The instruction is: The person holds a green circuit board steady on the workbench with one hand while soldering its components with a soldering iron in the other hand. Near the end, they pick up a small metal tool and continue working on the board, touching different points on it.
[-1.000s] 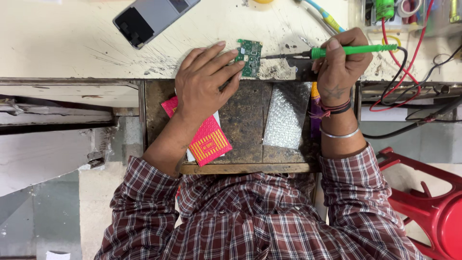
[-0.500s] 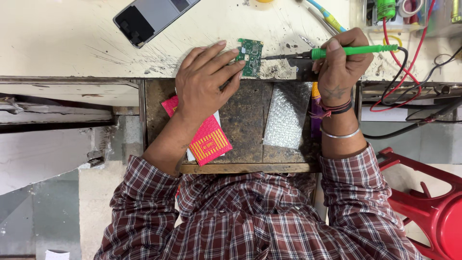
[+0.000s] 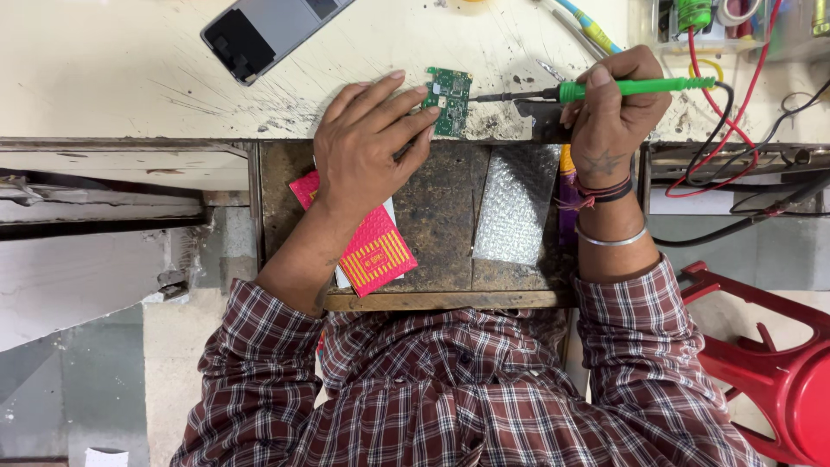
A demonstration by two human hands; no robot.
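A small green circuit board (image 3: pixel 450 101) lies on the scratched cream worktop (image 3: pixel 130 78). My left hand (image 3: pixel 367 143) rests flat beside it, fingertips pressing on its left edge. My right hand (image 3: pixel 612 108) grips a green-handled soldering iron (image 3: pixel 640 86), whose dark metal tip reaches left to the board's right side. Its cable runs off to the right.
A grey phone (image 3: pixel 268 26) lies face down at the back left. An open wooden drawer (image 3: pixel 432 298) below the worktop holds a red-and-yellow packet (image 3: pixel 376 251) and a bubble-wrap pouch (image 3: pixel 514 207). Red and black wires (image 3: pixel 735 164) trail right. A red plastic stool (image 3: pixel 769 363) stands at right.
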